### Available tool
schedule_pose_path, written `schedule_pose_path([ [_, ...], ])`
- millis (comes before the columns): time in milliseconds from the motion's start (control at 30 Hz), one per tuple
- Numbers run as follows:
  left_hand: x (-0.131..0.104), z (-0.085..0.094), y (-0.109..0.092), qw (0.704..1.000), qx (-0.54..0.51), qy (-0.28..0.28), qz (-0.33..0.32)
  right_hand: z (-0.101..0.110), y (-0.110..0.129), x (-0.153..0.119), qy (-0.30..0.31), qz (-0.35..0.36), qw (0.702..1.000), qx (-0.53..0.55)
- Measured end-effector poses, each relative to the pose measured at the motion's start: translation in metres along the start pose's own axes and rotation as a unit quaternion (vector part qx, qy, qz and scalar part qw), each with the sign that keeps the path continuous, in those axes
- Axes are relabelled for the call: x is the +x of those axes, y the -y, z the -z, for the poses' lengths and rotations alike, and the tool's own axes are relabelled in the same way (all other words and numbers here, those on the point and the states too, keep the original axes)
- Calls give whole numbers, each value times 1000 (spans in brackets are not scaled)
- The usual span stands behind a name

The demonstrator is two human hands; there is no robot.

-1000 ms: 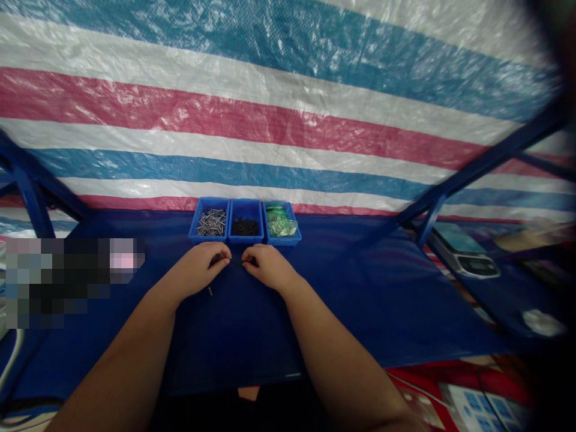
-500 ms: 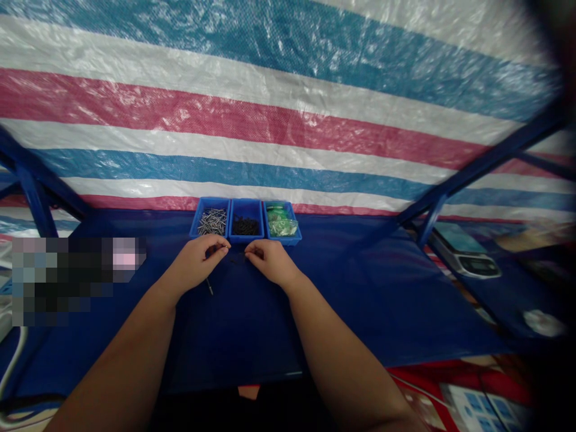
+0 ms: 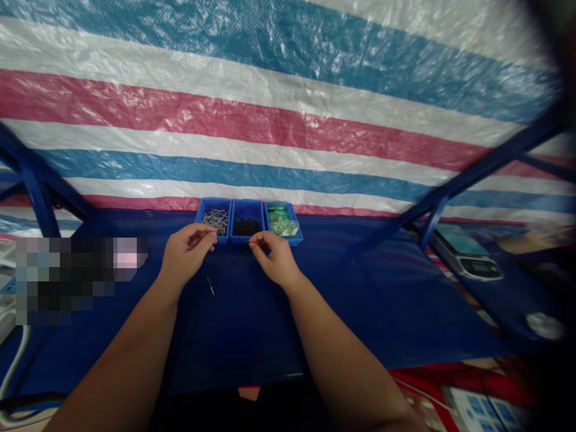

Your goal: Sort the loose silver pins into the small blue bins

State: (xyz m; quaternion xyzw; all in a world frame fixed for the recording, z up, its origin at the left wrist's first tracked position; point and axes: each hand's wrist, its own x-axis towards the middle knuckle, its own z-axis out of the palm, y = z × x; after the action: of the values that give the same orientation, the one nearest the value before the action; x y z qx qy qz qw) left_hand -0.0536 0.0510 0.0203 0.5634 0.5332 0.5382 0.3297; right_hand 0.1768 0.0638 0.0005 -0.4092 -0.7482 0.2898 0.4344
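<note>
Three blue bins stand side by side at the back of the blue table (image 3: 360, 300): silvery screw-like pieces (image 3: 215, 221) at left, small dark pieces (image 3: 246, 226) in the middle, green-and-clear plastic packets (image 3: 283, 222) at right. My left hand (image 3: 186, 252) is pinched in front of the left bin; anything between its fingertips is too small to name. Just in front of the middle and right bins, my right hand (image 3: 274, 258) is also pinched, its contents unclear. One thin metal piece (image 3: 210, 285) lies on the table between my forearms. Faint dark bits (image 3: 238, 261) lie between the hands.
A striped plastic sheet (image 3: 270, 120) hangs behind the table. Blue metal frame bars (image 3: 486, 162) rise at both sides. A scale (image 3: 470, 255) sits at the right on another surface. Blurred-out items (image 3: 67, 276) and a white cable (image 3: 15, 360) are at the left.
My left hand has moved left and slightly up, uncovering more of the thin metal piece. My right hand has shifted slightly right, with its fingertips higher. The hands are farther apart.
</note>
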Motion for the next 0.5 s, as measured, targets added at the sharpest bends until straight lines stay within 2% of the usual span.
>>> schedule_pose_path([
  [133,1,0,1,996,-33,-76,-25,-5,-1,-1,-44,-3,999,32],
  [233,2,-3,2,990,-95,-99,7,-13,-7,0,-81,-23,994,64],
  [333,3,-7,4,973,-203,-76,77,-23,-15,1,-87,-69,982,149],
  [400,3,-8,5,962,-244,-56,106,-27,-17,0,-69,-82,974,197],
  [500,4,-4,6,972,-205,-34,107,-25,-14,-1,-29,-66,982,174],
])
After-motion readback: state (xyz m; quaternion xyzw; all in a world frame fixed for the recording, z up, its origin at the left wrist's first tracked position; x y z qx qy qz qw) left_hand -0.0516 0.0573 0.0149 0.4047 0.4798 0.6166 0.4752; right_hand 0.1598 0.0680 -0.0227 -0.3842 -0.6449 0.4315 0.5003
